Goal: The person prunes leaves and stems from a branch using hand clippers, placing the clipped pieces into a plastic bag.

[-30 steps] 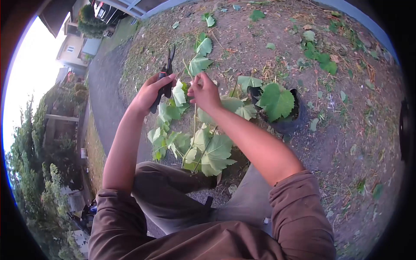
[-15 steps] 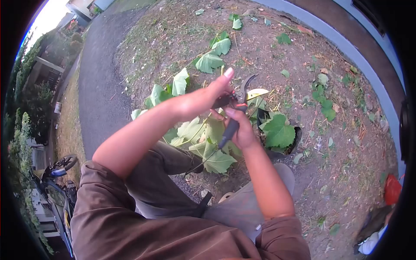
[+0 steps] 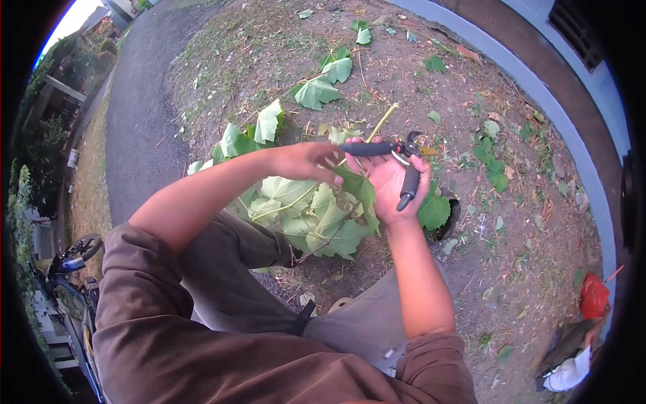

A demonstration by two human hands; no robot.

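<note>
In my right hand (image 3: 397, 185), palm turned up, lie black-handled pruning shears (image 3: 370, 149). The handles are spread, one across the fingers and the other along the thumb side, and the curved blade points right. My left hand (image 3: 306, 161) is just left of it, fingers apart and slightly curled, thumb near a large green leaf (image 3: 359, 192). A pale cut stem (image 3: 383, 122) slants up behind the shears. Below both hands, broad lobed leaves (image 3: 330, 225) on thin stalks hang over my knees.
More cut leaves (image 3: 316, 93) lie on the bare soil ahead. A dark round hole (image 3: 449, 219) opens at the right beside a leaf. A pale blue kerb (image 3: 572, 87) curves along the right, near a red bag (image 3: 594, 296) and part of a person. A bicycle (image 3: 70, 289) stands at the left.
My left hand has come away from the shears, moving left and down. My right hand has turned palm up and shifted right with the shears, whose handles now spread wide.
</note>
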